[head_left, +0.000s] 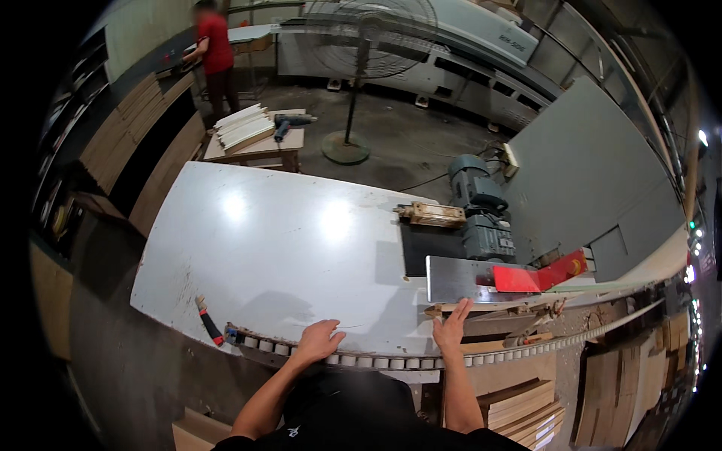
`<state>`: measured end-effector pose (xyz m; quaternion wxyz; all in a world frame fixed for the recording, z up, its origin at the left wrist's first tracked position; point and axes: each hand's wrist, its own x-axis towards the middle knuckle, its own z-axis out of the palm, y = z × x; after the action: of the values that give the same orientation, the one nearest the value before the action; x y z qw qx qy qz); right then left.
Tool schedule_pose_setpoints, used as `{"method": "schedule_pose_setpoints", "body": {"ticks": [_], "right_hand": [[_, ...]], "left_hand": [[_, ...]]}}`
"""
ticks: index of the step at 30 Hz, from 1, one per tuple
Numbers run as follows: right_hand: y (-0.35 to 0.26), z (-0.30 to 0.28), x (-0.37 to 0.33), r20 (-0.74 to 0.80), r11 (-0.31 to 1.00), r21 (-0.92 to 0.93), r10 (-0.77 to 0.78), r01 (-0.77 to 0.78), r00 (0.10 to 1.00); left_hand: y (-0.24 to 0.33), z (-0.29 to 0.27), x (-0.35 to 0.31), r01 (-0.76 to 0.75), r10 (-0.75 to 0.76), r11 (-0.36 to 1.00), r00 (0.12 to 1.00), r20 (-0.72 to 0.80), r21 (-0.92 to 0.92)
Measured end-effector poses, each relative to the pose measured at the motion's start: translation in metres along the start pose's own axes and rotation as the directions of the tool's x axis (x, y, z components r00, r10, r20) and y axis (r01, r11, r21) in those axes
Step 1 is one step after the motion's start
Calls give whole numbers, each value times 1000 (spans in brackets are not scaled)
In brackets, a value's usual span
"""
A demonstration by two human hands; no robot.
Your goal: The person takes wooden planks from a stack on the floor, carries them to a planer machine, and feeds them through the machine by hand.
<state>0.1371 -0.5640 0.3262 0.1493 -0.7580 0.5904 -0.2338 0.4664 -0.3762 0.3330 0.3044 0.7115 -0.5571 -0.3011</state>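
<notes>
My left hand [318,340] is over the front edge of the white work table [263,240], beside a row of pale rollers [406,363]. Its fingers are apart and point to the right, with no object visible in them. A thin dark line lies on the table by its fingertips. My right hand [450,331] is open too, fingers stretched forward to the foot of a shiny metal plate [459,279]. Beside these fingers a narrow wooden strip [438,308] runs along the plate. Whether the fingertips press on strip or plate, I cannot tell.
A red guard [519,278] and a grey motor [481,195] stand at the right. A red-and-black handled tool [210,323] lies at the table's left front. Beyond are a tall fan [350,113], a stand with white strips [244,128], and a person in red [216,45].
</notes>
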Motion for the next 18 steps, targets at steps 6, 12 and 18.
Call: {"method": "schedule_pose_setpoints", "body": {"ticks": [6,12,18], "right_hand": [[2,4,1,1,999,0,-44,44,999],[32,19,-1,-19,991,-56,-120,118,993],[19,16,-1,-44,994,23,-105,107,993]], "left_hand": [[-7,4,-1,-3,4,999,1000,-22,47],[-15,13,-4,11,-10,998,1000,-20,65],[4,-4,-7,100,-105,993,991,83,66]]}}
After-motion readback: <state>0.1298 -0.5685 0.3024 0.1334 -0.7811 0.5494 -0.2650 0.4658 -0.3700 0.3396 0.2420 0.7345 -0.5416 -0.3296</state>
